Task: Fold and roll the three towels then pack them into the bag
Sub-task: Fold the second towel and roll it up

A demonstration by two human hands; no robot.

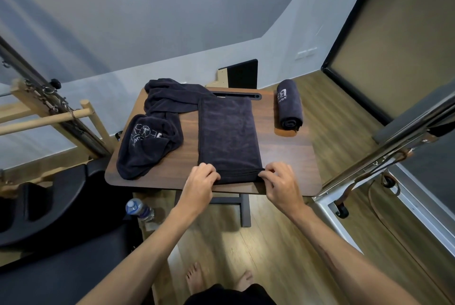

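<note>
Both grips pinching near edge of folded towel (227, 136), left hand (200, 182) at its left corner, right hand (280, 185) at its right, towel flat mid-counter (290, 157), crumpled towel (155, 130) left, rolled towel (288, 105) far right.

On the desk (290, 154), a folded towel (227, 136) lies centre, a crumpled towel (157, 122) left of it, a rolled towel (288, 105) at the right edge.
</note>
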